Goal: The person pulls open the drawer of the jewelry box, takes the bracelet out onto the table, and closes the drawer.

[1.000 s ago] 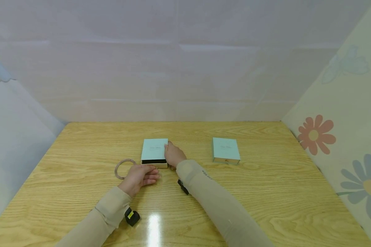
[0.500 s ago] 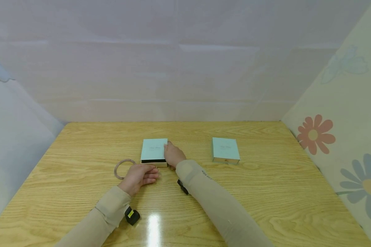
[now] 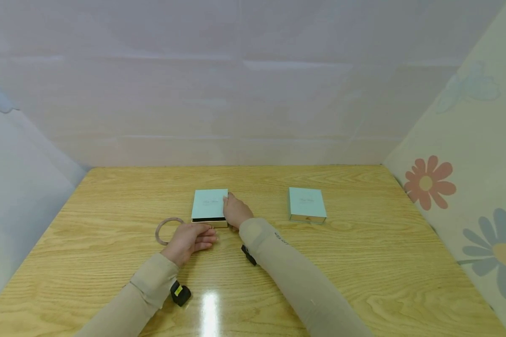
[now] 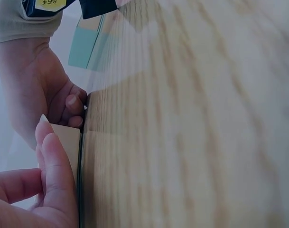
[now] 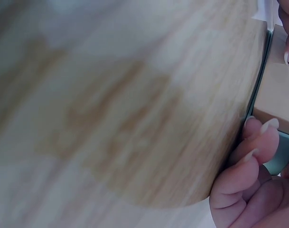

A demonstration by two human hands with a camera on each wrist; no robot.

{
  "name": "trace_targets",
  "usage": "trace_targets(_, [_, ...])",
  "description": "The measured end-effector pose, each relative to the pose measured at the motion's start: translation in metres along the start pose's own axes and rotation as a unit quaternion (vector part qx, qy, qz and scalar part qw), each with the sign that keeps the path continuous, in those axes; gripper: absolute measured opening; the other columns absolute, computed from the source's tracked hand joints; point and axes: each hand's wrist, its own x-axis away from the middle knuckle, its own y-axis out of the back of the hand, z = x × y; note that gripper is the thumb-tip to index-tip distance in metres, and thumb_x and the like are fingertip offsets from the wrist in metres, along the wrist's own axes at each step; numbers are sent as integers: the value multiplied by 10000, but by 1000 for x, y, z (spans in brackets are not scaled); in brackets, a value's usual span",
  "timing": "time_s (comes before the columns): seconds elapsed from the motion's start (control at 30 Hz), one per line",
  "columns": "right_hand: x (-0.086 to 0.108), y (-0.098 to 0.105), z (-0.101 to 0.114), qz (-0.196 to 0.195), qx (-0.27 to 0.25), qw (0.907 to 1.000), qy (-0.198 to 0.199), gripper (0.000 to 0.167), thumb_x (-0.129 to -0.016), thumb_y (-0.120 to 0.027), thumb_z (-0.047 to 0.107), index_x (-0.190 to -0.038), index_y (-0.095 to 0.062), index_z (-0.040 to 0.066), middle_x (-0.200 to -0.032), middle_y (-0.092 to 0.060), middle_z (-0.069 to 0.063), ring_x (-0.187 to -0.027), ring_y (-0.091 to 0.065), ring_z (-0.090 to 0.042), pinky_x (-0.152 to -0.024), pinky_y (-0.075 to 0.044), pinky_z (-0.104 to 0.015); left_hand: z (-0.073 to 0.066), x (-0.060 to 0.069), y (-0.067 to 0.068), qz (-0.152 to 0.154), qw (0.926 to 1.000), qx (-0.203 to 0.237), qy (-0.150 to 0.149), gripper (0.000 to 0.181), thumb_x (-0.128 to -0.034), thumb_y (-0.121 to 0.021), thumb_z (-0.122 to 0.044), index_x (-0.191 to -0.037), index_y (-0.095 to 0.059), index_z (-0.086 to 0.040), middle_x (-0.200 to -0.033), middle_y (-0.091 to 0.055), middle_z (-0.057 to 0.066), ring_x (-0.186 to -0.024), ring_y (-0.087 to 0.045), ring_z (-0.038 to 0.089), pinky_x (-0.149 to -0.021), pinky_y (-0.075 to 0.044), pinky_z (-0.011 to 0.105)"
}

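A pale mint slide box point(image 3: 209, 204) lies flat near the middle of the table, its inner drawer point(image 3: 220, 224) out a little, with a dark strip showing. My right hand point(image 3: 237, 211) grips the box's right side, thumb at the top edge, fingers curled low by the corner. My left hand point(image 3: 190, 241) is at the drawer's front, thumb and index together there, other fingers fairly straight; whether they pinch a tab is hidden. In the left wrist view, straight fingers point(image 4: 56, 166) lie before the cream drawer front. A pinkish bangle point(image 3: 158, 234) lies beside the left hand.
A second mint box point(image 3: 307, 204) sits to the right on the wooden table point(image 3: 383, 262), a small tan mark on its front. A pale wall point(image 3: 240, 103) rises behind the table; flower-printed panels point(image 3: 489, 154) stand at the right.
The dark strip between box top and drawer front looks slightly narrower than a second ago. Both hands keep nearly the same place; the whole view has shifted a little.
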Motion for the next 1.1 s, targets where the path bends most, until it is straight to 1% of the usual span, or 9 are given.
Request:
trace_targets(0.3, [1,1,2,27,1,10000,-51,542,-1084,-199,365,-1535,-250,68,-539,-517,-64,-358,-438,-166,-373,-393,-265,-1,0,1,68,10000,-26,-19,354,-1019,-454,-62,-1278,-477,178,-873,-700,49,-739,-674,89,-664,-562,217])
trace_targets(0.53, [0,-1,2,-28,69,9999,-84,539,-1084,-205,362,-1537,-253,74,-490,-482,-40,-338,-426,-150,-348,-370,-250,-2,-2,1,49,10000,0,-19,345,-1021,-454,-63,-1271,-476,174,-852,-698,34,-732,-675,92,-663,-565,223])
trace_targets(0.8, [-2,-2,2,9,66,10000,-63,549,-1083,-201,373,-1544,-233,77,-478,-467,-31,-329,-422,-150,-359,-379,-251,-1,-5,3,25,9999,95,-38,351,-1022,-454,-63,-1275,-466,181,-843,-701,26,-706,-669,82,-647,-564,220])
trace_targets(1.1, [-1,-4,2,-55,140,9999,32,535,-1085,-207,359,-1531,-261,68,-546,-528,-64,-343,-433,-156,-377,-397,-264,0,-8,4,49,10000,-14,-61,354,-1016,-464,-62,-1277,-471,178,-850,-698,24,-718,-669,84,-648,-559,213])
